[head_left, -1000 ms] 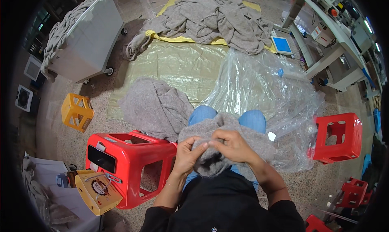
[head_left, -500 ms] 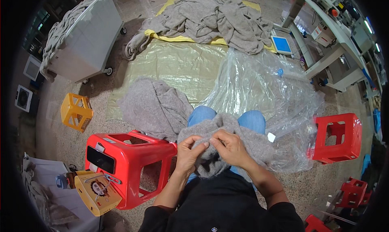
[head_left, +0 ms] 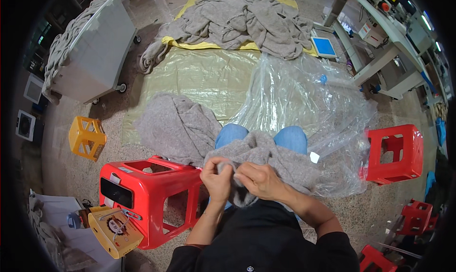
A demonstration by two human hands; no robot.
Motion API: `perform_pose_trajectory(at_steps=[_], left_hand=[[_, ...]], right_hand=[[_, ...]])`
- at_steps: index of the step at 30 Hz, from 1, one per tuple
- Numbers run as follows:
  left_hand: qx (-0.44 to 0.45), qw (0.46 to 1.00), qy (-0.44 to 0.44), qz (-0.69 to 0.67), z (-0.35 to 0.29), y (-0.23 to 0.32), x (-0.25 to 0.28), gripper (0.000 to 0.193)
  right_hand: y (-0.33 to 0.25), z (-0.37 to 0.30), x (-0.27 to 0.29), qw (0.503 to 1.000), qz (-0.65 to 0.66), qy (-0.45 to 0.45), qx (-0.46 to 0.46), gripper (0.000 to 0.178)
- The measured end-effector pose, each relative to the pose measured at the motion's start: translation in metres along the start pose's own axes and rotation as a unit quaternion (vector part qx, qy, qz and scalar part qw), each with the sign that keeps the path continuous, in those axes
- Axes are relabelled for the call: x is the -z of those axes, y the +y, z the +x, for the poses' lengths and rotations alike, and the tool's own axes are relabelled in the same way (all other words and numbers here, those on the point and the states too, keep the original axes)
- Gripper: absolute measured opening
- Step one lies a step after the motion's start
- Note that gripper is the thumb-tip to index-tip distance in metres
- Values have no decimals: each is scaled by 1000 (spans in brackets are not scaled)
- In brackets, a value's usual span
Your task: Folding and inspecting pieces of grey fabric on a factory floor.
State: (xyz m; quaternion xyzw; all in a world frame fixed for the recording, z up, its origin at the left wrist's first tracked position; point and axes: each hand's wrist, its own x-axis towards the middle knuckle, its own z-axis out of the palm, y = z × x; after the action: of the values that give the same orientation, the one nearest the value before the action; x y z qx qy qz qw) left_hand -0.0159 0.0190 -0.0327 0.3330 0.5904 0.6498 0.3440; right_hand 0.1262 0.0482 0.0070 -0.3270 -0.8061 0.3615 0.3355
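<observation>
A bunched piece of grey knitted fabric [head_left: 289, 165] lies across my lap, over blue jeans. My left hand [head_left: 216, 181] is closed, its thumb and fingers pinching the fabric's near edge and holding it slightly raised. Close beside it on the right, my right hand [head_left: 261, 181] pinches the same edge, knuckles up. A small gap separates the two sets of fingertips, and an opening in the fabric shows just below them. Whether anything small sits between the fingertips is hidden.
A red stool [head_left: 156, 196] at my left carries a phone [head_left: 117, 192] and a yellow box [head_left: 114, 231]. Grey fabric heaps lie ahead [head_left: 175, 125] and farther off [head_left: 237, 23]. Clear plastic sheeting [head_left: 304, 96] covers floor to the right, near another red stool [head_left: 396, 153].
My hands have drawn slightly apart and shifted left. The left hand has turned more upright and lifted the fabric edge. The whole view has shifted a little.
</observation>
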Motion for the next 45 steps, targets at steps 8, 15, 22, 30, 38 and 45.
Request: perform_pose_trajectory(at_steps=[8, 15, 22, 30, 38, 45], left_hand=[[277, 920, -120, -249, 29, 22, 50, 16], [312, 857, -182, -369, 22, 35, 44, 25], [299, 894, -144, -301, 8, 46, 32, 14], [225, 934, -186, -206, -8, 58, 7, 4], [226, 934, -190, -203, -19, 56, 8, 5], [234, 930, -145, -242, -23, 53, 4, 5]], right_hand=[[33, -44, 71, 989, -69, 34, -129, 29], [40, -68, 74, 982, -41, 65, -172, 27], [10, -55, 77, 936, 30, 283, -206, 21], [-40, -25, 38, 989, -45, 66, 121, 30], [-35, -18, 23, 964, -105, 179, 165, 38], [-29, -18, 16, 965, -123, 161, 167, 39]])
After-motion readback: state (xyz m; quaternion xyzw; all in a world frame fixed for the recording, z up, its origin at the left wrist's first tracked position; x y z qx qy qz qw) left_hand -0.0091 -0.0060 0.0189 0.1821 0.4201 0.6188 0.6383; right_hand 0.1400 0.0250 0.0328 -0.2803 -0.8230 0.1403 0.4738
